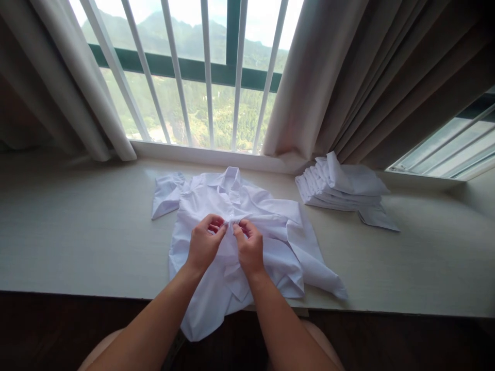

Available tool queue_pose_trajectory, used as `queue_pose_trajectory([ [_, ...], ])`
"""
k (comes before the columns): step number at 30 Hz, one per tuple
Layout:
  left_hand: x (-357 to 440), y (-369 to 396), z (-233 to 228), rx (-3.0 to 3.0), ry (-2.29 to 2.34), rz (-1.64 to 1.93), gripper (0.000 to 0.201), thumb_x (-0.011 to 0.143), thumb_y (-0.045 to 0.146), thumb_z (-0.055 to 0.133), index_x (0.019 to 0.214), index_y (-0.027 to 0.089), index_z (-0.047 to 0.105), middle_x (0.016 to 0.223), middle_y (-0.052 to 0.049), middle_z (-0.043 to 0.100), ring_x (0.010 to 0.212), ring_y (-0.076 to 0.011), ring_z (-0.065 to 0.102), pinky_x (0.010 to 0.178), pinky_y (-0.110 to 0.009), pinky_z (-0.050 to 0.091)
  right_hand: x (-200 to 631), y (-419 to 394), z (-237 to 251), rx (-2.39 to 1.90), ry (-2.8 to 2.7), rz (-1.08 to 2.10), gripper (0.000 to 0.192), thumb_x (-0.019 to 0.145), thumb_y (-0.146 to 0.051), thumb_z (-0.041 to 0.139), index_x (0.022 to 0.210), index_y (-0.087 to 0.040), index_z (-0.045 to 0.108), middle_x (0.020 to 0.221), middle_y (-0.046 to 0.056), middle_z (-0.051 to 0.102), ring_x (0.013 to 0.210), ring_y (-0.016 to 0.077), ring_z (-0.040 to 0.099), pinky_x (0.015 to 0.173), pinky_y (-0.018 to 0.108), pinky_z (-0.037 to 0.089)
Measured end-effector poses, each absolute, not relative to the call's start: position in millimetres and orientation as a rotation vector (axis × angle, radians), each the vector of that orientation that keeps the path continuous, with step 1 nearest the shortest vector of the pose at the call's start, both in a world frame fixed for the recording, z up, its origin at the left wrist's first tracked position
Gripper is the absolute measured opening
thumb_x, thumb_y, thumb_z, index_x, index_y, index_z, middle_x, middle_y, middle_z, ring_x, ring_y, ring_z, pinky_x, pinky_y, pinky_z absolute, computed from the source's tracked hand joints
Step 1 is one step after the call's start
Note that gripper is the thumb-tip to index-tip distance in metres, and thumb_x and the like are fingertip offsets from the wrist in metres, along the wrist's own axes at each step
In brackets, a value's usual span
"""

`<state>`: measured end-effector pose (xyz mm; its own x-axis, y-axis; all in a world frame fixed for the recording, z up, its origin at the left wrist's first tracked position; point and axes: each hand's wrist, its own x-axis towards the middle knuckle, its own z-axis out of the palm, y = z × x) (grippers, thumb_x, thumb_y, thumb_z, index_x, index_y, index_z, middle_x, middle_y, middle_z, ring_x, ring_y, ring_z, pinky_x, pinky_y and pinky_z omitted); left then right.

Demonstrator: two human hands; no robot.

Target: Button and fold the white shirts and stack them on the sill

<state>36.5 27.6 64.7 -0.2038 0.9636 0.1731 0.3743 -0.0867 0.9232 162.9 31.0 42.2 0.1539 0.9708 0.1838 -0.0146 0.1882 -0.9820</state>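
Note:
A white collared shirt (266,211) lies spread face up on the pale ledge, its collar toward the window. My left hand (207,238) pinches the front placket from the left, a little below the collar. From the right, my right hand (249,242) pinches the same placket, fingertips almost touching those of the left. The button between the fingers is too small to make out. One sleeve is bent out at the upper left; the other stretches down to the right. The lower hem hangs over the front edge of the ledge.
A stack of folded white shirts (340,185) stands on the ledge (425,257) at the right, one piece sticking out below. Behind is a window with white bars (207,77), between grey curtains (309,77). The ledge's front edge runs just before my knees.

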Motion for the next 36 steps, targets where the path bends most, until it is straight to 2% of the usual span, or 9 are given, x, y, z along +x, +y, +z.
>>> queue_pose_trajectory([
  [6, 41, 47, 56, 1.577, 1.711, 1.228, 0.011, 0.082, 0.029, 0.066, 0.089, 0.021, 0.068, 0.085, -0.001, 0.071, 0.066, -0.0142, 0.060, 0.069, -0.027, 0.050, 156, 46, 22, -1.148, -1.146, 0.971, 0.022, 0.090, -0.040, 0.060, 0.087, -0.020, 0.068, 0.084, 0.001, 0.068, 0.083, 0.0183, 0.060, 0.080, 0.028, 0.048],
  [10, 46, 58, 50, 1.621, 1.761, 1.206, 0.011, 0.082, 0.026, 0.066, 0.091, 0.022, 0.071, 0.090, -0.001, 0.074, 0.068, -0.0145, 0.062, 0.073, -0.029, 0.051, 156, 55, 11, -1.189, -1.158, 0.919, 0.025, 0.091, -0.039, 0.059, 0.094, -0.018, 0.070, 0.091, 0.003, 0.071, 0.086, 0.0194, 0.062, 0.082, 0.030, 0.048],
  [19, 53, 71, 48, 1.505, 1.669, 1.129, 0.016, 0.087, 0.034, 0.065, 0.091, 0.021, 0.075, 0.092, -0.002, 0.077, 0.075, -0.0175, 0.069, 0.076, -0.030, 0.053, 168, 70, 1, -1.175, -1.229, 0.900, 0.025, 0.093, -0.034, 0.056, 0.100, -0.018, 0.072, 0.100, 0.006, 0.072, 0.095, 0.0219, 0.065, 0.090, 0.034, 0.050],
  [25, 58, 72, 45, 1.495, 1.666, 1.137, 0.015, 0.087, 0.035, 0.066, 0.089, 0.022, 0.074, 0.088, 0.000, 0.077, 0.073, -0.0167, 0.069, 0.073, -0.029, 0.052, 175, 70, 6, -1.181, -1.269, 0.876, 0.024, 0.095, -0.031, 0.054, 0.100, -0.018, 0.072, 0.096, 0.005, 0.072, 0.091, 0.0203, 0.065, 0.084, 0.031, 0.051],
  [29, 59, 72, 44, 1.476, 1.705, 1.158, 0.016, 0.087, 0.037, 0.067, 0.087, 0.022, 0.074, 0.086, 0.000, 0.076, 0.072, -0.0167, 0.068, 0.072, -0.028, 0.051, 175, 69, 5, -1.182, -1.283, 0.879, 0.024, 0.095, -0.029, 0.053, 0.102, -0.018, 0.073, 0.100, 0.006, 0.073, 0.093, 0.0206, 0.066, 0.086, 0.032, 0.052],
  [36, 54, 70, 43, 1.472, 1.698, 1.149, 0.017, 0.086, 0.037, 0.066, 0.086, 0.022, 0.074, 0.083, 0.000, 0.076, 0.071, -0.0166, 0.068, 0.070, -0.028, 0.051, 171, 68, -1, -1.227, -1.194, 0.904, 0.021, 0.091, -0.032, 0.062, 0.106, -0.020, 0.070, 0.096, 0.005, 0.074, 0.086, 0.0201, 0.069, 0.078, 0.032, 0.055],
])
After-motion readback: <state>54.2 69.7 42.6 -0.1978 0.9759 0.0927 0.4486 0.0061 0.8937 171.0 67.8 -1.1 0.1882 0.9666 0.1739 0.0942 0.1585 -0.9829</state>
